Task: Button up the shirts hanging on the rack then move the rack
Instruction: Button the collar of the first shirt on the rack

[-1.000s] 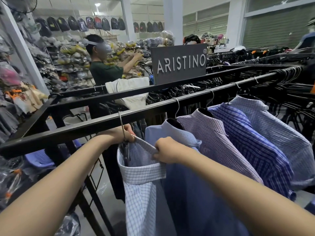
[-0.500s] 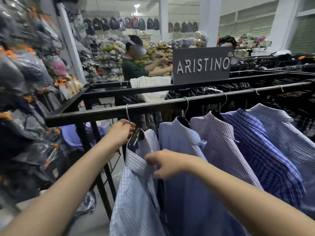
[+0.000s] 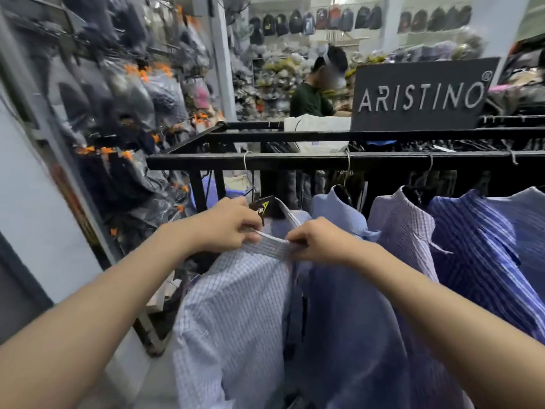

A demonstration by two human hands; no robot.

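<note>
Five shirts hang in a row on one black rack [image 3: 295, 157]. From left to right they are a pale checked shirt [image 3: 236, 305], a plain blue shirt [image 3: 354, 305], a lilac checked shirt [image 3: 404, 231], a dark blue striped shirt [image 3: 477, 246] and a light blue shirt [image 3: 530, 214] cut off at the edge. Four wire hooks show over the front bar.

The pale checked shirt is at the left end of the rack. It hangs long-ways down, collar at the top, and its bottom runs out of view. Its collar strip [image 3: 274, 247] lies flat across, from left to right.

Two bare arms reach in from the bottom corners and meet at that strip. The left hand [image 3: 227, 228] pinches the strip's left end with curled fingers. The right hand [image 3: 320, 243] pinches the right end the same way. The two hands are near each other, with the strip pulled tight between them. A black hanger tag [image 3: 262, 206] pokes up just behind the left hand.

One grey sign [image 3: 418, 95] on the rack reads ARISTINO. One white cloth [image 3: 318, 128] lies over the back bar. One person [image 3: 309, 98] in a dark green top stands behind the rack.
</note>
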